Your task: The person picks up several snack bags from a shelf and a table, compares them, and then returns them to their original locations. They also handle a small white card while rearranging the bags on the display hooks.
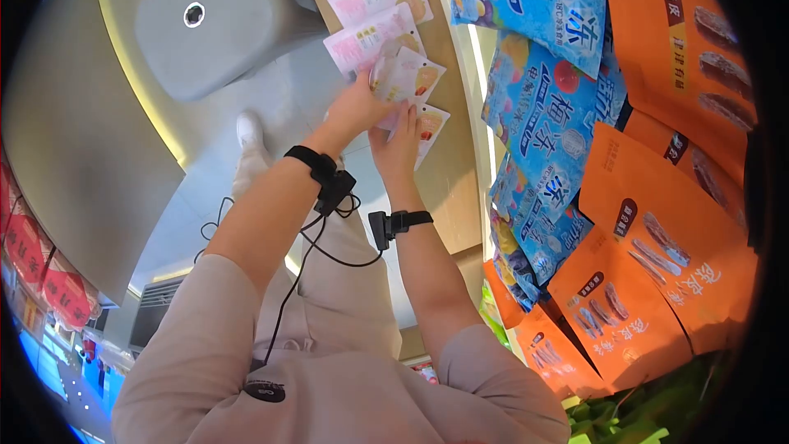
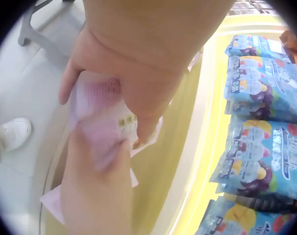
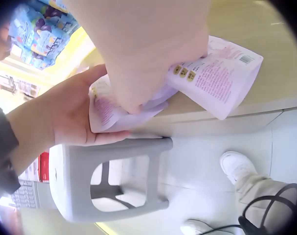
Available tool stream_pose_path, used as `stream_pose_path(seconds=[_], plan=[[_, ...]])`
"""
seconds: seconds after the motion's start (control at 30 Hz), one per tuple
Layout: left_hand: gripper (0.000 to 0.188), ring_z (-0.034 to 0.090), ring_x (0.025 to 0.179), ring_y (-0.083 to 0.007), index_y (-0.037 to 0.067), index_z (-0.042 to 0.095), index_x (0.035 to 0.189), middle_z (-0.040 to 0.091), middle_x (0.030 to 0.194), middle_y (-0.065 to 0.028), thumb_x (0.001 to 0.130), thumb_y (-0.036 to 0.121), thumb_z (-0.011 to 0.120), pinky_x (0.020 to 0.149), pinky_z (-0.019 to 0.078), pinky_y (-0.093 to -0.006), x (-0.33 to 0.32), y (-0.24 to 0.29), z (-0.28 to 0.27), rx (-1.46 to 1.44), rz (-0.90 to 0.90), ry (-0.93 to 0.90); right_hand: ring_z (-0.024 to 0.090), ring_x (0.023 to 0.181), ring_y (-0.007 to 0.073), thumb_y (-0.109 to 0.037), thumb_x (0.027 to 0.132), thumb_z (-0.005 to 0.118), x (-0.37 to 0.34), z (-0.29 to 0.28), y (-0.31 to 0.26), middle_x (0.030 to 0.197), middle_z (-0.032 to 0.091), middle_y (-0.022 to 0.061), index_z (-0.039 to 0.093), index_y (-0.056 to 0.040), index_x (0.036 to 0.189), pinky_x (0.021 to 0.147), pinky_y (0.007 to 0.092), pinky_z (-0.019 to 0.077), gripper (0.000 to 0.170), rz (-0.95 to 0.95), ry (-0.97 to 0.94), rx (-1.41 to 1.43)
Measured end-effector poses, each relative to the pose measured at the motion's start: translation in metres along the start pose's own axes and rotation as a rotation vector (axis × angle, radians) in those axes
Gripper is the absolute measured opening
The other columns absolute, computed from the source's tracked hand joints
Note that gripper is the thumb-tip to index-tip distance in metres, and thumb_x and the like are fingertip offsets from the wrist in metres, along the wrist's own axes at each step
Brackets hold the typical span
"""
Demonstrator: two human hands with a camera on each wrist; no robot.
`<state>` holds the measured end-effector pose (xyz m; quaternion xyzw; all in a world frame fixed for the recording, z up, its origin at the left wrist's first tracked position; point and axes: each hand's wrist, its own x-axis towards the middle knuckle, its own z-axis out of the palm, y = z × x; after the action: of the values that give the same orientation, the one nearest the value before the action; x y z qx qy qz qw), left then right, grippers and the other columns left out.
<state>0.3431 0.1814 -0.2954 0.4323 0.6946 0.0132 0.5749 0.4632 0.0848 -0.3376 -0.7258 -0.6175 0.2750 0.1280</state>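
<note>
Blue bags [image 1: 546, 103] and orange bags [image 1: 649, 255] are filling the right side of the head frame, walling in the counter [image 1: 460, 205] along a bright rim. Grey stool [image 1: 205, 20] is standing at upper left, white shoe [image 1: 249, 129] showing below it. Black cable [image 1: 353, 265] is looping between the two wrist cameras [image 1: 337, 191], lower centre.

Left hand [image 1: 359, 105] is pinching a pink pouch [image 1: 401, 74] between thumb and fingers, upper centre, above the counter's left edge. Right hand [image 1: 393, 154] is reaching in just below, fingers touching the pouches; whether they're pinching, can't tell, partly hidden and blurred. In the right wrist view the hands are overlapping and covering part of the pouch.

Other pink pouches [image 1: 370, 37] are lying overlapped in a row running to the top of the frame. Bare counter is showing right of and below the row; floor [image 1: 288, 90] is lying beyond the left edge.

Counts, head view: at least five pink pouches including the held one, at least three blue bags, at least five orange, one stool.
</note>
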Motion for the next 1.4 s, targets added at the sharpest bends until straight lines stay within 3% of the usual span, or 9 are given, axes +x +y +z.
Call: stream_pose_path(seconds=[0.23, 0.3, 0.4, 0.63, 0.7, 1.07, 1.2, 1.27, 1.4], plan=[[0.077, 0.062, 0.089, -0.0350, -0.008, 0.046, 0.114, 0.062, 0.098, -0.0243, 0.065, 0.045, 0.073, 0.076, 0.0488, -0.0388, -0.007, -0.026, 0.045, -0.081, -0.082, 0.013, 0.028, 0.125, 0.0478, -0.021, 0.066, 0.074, -0.028, -0.020, -0.003, 0.136, 0.028, 0.0300, 0.030, 0.0011, 0.133, 0.102, 0.0533, 0.0266, 0.084, -0.080, -0.092, -0.004], [0.066, 0.062, 0.086, -0.0347, -0.006, 0.051, 0.110, 0.062, 0.096, -0.0237, 0.067, 0.039, 0.072, 0.075, 0.0487, -0.0396, 0.002, -0.037, 0.057, -0.175, -0.100, -0.006, 0.028, 0.124, 0.0486, -0.018, 0.064, 0.074, -0.038, -0.030, -0.017, 0.138, 0.025, 0.0286, 0.025, 0.0008, 0.136, 0.102, 0.0545, 0.0267, 0.089, 0.259, -0.028, -0.361], [0.052, 0.061, 0.089, -0.0357, 0.000, 0.051, 0.110, 0.063, 0.094, -0.0213, 0.070, 0.029, 0.070, 0.075, 0.0481, -0.0423, -0.002, -0.035, 0.060, -0.140, -0.047, 0.016, 0.030, 0.124, 0.0468, -0.014, 0.066, 0.070, -0.056, -0.023, 0.005, 0.139, 0.024, 0.0278, 0.020, -0.0022, 0.138, 0.102, 0.0520, 0.0286, 0.088, 0.511, -0.016, -0.225], [0.045, 0.060, 0.090, -0.0366, 0.007, 0.054, 0.110, 0.063, 0.097, -0.0196, 0.071, 0.022, 0.068, 0.078, 0.0472, -0.0430, -0.035, -0.029, 0.035, -0.132, 0.098, -0.026, 0.040, 0.119, 0.0397, -0.003, 0.073, 0.053, -0.101, -0.011, 0.067, 0.134, 0.032, 0.0254, 0.028, -0.0058, 0.137, 0.093, 0.0431, 0.0405, 0.068, 0.470, 0.162, 0.061], [0.048, 0.060, 0.090, -0.0350, 0.005, 0.053, 0.113, 0.063, 0.097, -0.0197, 0.070, 0.021, 0.068, 0.077, 0.0474, -0.0410, -0.047, -0.031, 0.021, -0.143, 0.146, -0.095, 0.051, 0.106, 0.0379, -0.008, 0.079, 0.051, -0.100, -0.029, 0.063, 0.126, 0.044, 0.0231, 0.041, -0.0043, 0.129, 0.085, 0.0432, 0.0442, 0.051, 0.748, 0.029, 0.023], [0.044, 0.063, 0.088, -0.0298, -0.002, 0.059, 0.102, 0.065, 0.094, -0.0181, 0.069, 0.024, 0.073, 0.077, 0.0486, -0.0371, -0.167, -0.049, -0.109, -0.071, 0.255, -0.168, 0.062, 0.075, 0.0372, -0.029, 0.087, 0.045, -0.133, -0.096, 0.001, 0.079, 0.062, 0.0231, 0.060, 0.0005, 0.088, 0.067, 0.0441, 0.0475, 0.033, 0.537, -0.035, -0.259], [0.043, 0.063, 0.086, -0.0256, -0.002, 0.059, 0.105, 0.065, 0.094, -0.0145, 0.072, 0.021, 0.071, 0.076, 0.0489, -0.0352, -0.186, -0.052, -0.153, -0.122, 0.429, -0.107, 0.058, 0.087, 0.0417, -0.029, 0.088, 0.044, -0.168, -0.151, -0.047, 0.091, 0.061, 0.0262, 0.059, 0.0010, 0.091, 0.077, 0.0469, 0.0450, 0.034, 0.571, -0.177, -0.069], [0.049, 0.063, 0.089, -0.0261, -0.006, 0.056, 0.104, 0.064, 0.094, -0.0190, 0.071, 0.026, 0.072, 0.075, 0.0490, -0.0372, -0.210, -0.036, -0.205, -0.242, 0.519, -0.075, 0.062, 0.059, 0.0263, -0.022, 0.086, 0.046, -0.207, -0.188, -0.088, 0.073, 0.061, 0.0199, 0.060, 0.0023, 0.086, 0.054, 0.0354, 0.0489, 0.028, 0.357, 0.052, -0.023], [0.040, 0.060, 0.071, -0.0166, -0.006, 0.057, 0.104, 0.064, 0.088, -0.0085, 0.073, 0.017, 0.068, 0.064, 0.0488, -0.0307, -0.219, -0.027, -0.309, -0.279, 0.587, 0.135, 0.061, 0.059, 0.0174, -0.018, 0.088, 0.050, -0.264, -0.300, -0.194, 0.075, 0.062, 0.0089, 0.060, 0.0014, 0.088, 0.051, 0.0290, 0.0502, 0.022, 0.521, 0.142, 0.402]])
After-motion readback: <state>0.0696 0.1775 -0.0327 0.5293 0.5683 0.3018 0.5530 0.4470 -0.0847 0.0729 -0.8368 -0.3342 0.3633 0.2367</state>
